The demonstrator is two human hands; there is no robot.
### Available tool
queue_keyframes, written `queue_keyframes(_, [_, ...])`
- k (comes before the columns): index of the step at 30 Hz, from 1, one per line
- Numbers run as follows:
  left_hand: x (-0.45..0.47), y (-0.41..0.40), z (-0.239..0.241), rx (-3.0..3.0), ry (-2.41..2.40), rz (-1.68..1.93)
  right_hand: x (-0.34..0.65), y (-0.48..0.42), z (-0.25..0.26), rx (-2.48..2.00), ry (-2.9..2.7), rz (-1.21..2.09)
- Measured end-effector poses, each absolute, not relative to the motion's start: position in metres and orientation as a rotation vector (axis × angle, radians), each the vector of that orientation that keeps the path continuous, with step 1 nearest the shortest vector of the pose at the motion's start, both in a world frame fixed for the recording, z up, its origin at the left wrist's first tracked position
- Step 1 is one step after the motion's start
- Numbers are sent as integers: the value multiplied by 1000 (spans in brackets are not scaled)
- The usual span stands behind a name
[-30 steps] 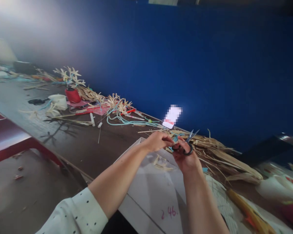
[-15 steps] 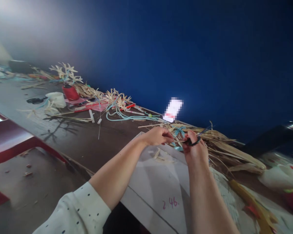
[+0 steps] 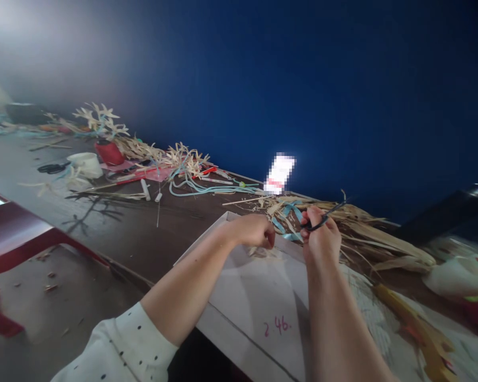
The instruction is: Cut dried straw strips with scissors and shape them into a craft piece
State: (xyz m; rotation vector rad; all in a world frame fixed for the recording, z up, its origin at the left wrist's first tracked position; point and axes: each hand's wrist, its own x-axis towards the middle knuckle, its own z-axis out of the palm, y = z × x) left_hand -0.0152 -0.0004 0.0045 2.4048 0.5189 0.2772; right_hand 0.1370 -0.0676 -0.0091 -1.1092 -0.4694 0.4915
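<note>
My right hand (image 3: 322,236) grips a pair of dark-handled scissors (image 3: 335,209), their blades pointing up and to the right. Its fingers are wrapped around the handle. To its left, my left hand (image 3: 257,232) is closed with curled fingers, low over the white cardboard box (image 3: 242,294) on my lap side. Whatever its fingers may hold is hidden. Small pale scraps (image 3: 265,253) lie on the box just under that hand. Behind both hands are blue ribbon pieces (image 3: 292,209), and long dried husk strips (image 3: 386,241) spread out to the right.
A bright blurred screen (image 3: 279,174) leans against the blue wall. Leftward on the table lie pale husk flowers (image 3: 186,159), light-blue cord (image 3: 211,190), a red thread spool (image 3: 110,153), a white cup (image 3: 86,165) and other scissors (image 3: 52,168). A red stool (image 3: 19,231) stands at left.
My left hand has drawn away from my right hand and dropped lower over the box. The thin strip that was between the hands is out of sight. The scissors stay in my right hand.
</note>
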Motion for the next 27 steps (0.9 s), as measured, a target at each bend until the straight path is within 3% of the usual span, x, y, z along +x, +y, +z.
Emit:
queue_keyframes(6, [-7, -11, -3, 2486, 508, 23, 137, -67, -9, -1109, -480, 507])
queue_keyframes(27, [-9, -13, 4, 2643, 588, -137, 133, -68, -7, -1115, -494, 505])
